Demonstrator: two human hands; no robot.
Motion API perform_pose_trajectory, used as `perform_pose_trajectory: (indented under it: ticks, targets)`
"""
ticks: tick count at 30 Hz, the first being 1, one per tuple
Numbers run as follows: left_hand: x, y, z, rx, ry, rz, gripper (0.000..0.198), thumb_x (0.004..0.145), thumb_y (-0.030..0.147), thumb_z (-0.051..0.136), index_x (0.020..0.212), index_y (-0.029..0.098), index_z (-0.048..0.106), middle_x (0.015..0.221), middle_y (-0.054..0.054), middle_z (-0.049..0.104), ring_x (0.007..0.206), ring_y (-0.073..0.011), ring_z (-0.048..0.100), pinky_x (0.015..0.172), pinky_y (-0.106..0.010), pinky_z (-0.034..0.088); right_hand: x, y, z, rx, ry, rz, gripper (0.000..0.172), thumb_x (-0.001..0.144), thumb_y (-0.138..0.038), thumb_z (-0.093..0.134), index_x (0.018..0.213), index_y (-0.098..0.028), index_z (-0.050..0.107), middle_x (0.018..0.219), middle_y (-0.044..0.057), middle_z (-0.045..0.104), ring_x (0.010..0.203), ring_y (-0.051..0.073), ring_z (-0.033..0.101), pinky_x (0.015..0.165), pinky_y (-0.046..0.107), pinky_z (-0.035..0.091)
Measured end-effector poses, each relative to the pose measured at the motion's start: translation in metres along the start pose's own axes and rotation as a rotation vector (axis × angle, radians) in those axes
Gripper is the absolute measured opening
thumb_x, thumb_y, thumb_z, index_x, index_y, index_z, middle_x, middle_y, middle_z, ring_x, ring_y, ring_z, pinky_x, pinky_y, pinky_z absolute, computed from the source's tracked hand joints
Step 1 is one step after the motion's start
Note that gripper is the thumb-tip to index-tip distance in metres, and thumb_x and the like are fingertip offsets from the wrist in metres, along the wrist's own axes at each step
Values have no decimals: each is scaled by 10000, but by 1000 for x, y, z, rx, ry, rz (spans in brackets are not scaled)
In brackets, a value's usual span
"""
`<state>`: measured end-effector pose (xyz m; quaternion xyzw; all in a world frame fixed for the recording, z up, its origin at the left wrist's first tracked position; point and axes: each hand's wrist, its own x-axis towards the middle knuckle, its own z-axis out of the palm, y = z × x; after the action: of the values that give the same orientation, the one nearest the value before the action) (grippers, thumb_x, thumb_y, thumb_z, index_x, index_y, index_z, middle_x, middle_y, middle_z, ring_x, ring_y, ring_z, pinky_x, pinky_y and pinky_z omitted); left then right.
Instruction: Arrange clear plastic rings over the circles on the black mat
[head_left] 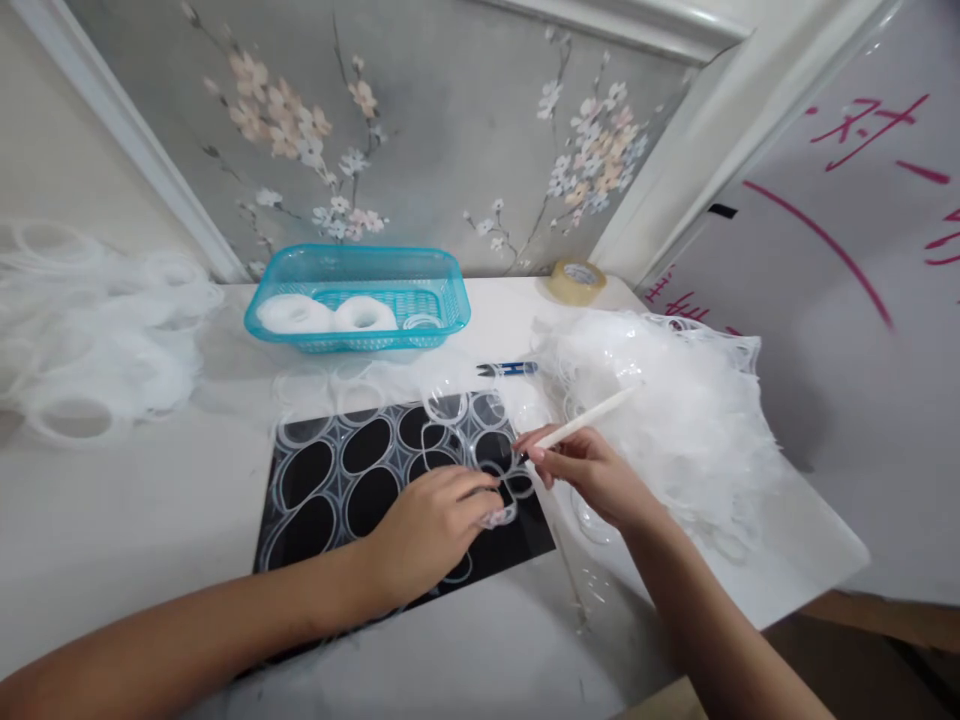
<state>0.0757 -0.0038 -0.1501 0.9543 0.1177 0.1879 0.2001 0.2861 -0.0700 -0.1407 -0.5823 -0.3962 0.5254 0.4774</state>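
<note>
A clear plastic sheet cut into rings [352,465] lies over a black mat [296,520] on the white table. My left hand [431,525] rests on the sheet with its fingers curled, the fingertips pressing a ring at the mat's right side. My right hand [589,470] pinches a thin white stick tool [589,418], whose tip points down-left at a ring just past my left fingertips.
A teal basket [450,285] holding stacks of white rings stands at the back. Small blue snips [510,369] lie behind the mat. Piles of clear plastic scrap sit at the right [682,410] and far left [90,330]. A tape roll [576,280] rests by the wall.
</note>
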Motion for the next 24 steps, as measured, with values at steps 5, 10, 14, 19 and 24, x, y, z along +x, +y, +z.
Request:
perform_pose_trajectory:
  ticks: [5, 10, 14, 19, 24]
  targets:
    - [6, 13, -8, -218, -130, -36, 392, 972, 355, 413, 1325, 197, 478, 1327, -58, 549, 1208, -165, 529, 965, -302, 486, -4, -4, -4, -58, 93, -99, 240, 744, -397, 697, 824, -171, 713, 646, 1, 609, 522, 88, 454, 507, 238, 373]
    - [-12, 8, 22, 181, -159, 106, 506, 900, 455, 519, 1215, 60, 564, 1325, -181, 524, 1244, -298, 483, 1040, -419, 405, 0, 12, 1, -187, 153, -92, 304, 750, -443, 675, 839, -153, 697, 659, 16, 620, 576, 118, 507, 521, 241, 390]
    - [-23, 4, 39, 304, -77, 158, 473, 949, 433, 420, 1182, 53, 581, 1278, -177, 565, 1211, -290, 515, 1025, -401, 408, -12, 31, 9, -293, 153, -116, 319, 778, -459, 636, 846, -152, 689, 722, 38, 654, 588, 138, 544, 525, 254, 409]
    - [-23, 7, 40, 353, -21, 188, 455, 971, 402, 363, 1163, 61, 594, 1243, -172, 593, 1182, -278, 541, 1008, -394, 418, -22, 38, 15, -411, 194, -152, 284, 791, -448, 621, 811, -172, 685, 697, 38, 661, 559, 150, 539, 513, 266, 392]
    - [-21, 8, 39, 380, -12, 201, 454, 964, 399, 375, 1153, 51, 596, 1231, -182, 598, 1161, -284, 555, 989, -387, 433, -20, 40, 16, -468, 157, -171, 232, 819, -403, 596, 828, -191, 688, 759, 51, 685, 594, 163, 558, 548, 282, 409]
